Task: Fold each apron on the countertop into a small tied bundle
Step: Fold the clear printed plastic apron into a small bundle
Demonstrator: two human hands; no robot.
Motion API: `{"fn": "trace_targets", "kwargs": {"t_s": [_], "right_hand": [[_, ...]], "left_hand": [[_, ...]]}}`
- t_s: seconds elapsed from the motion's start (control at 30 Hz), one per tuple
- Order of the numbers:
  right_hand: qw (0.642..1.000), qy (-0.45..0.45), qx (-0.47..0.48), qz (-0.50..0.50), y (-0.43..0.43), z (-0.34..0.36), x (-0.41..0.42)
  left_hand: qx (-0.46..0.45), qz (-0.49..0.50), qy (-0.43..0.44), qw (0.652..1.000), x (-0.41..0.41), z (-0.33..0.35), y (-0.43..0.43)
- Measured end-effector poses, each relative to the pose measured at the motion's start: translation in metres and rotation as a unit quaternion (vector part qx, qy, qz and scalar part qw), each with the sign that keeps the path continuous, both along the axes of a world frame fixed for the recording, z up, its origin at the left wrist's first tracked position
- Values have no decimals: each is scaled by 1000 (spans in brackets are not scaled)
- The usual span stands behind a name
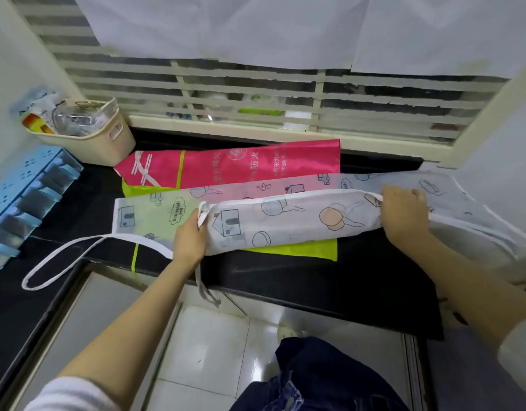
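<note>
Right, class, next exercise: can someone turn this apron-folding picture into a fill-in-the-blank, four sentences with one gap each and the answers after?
1. The left hand and right hand grip the printed apron, whose trim and straps are ____.
2. The printed apron lies on top of a second apron, coloured pink and ____.
3. The cream basket stands at the back ____ of the countertop.
4. The countertop's colour is ____.

Missing words: white; green; left; black.
</note>
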State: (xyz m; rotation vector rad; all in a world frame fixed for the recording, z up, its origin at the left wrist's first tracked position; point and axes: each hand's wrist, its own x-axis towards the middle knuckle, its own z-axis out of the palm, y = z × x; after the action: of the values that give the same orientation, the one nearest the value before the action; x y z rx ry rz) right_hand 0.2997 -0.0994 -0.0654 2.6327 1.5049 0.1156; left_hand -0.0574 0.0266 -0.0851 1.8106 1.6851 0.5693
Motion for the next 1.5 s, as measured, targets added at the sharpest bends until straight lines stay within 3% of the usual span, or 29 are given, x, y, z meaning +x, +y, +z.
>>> {"fn": "trace_targets", "kwargs": {"t_s": [0.1,0.4,0.67,0.8,0.87,0.97,1.1,1.27,1.5], "right_hand": [[999,-1,-29,23,30,-4,9],[991,7,-107,73,98,-11,23],[973,-59,-195,105,147,-32,28],[980,-36,-166,103,169,-44,26],[978,-5,-191,86,178,-50,20],[983,25,-154,99,192,-55,-1],[975,144,-112,127,213,-61,-40],[967,94,-146,186,231,-76,-63],[976,41,-139,164,242,-83,-73]], "left_hand": [[-10,-21,80,997,1,-15,24],[-30,-35,211,976,18,-27,81],[-70,23,178,981,36,-40,128],[-104,12,203,974,40,-57,141],[-99,-5,231,968,41,-60,144],[-80,-35,265,960,41,-64,150],[-56,-69,310,947,38,-70,156],[-62,-119,360,923,37,-65,158],[-55,-155,417,894,35,-65,163]]}}
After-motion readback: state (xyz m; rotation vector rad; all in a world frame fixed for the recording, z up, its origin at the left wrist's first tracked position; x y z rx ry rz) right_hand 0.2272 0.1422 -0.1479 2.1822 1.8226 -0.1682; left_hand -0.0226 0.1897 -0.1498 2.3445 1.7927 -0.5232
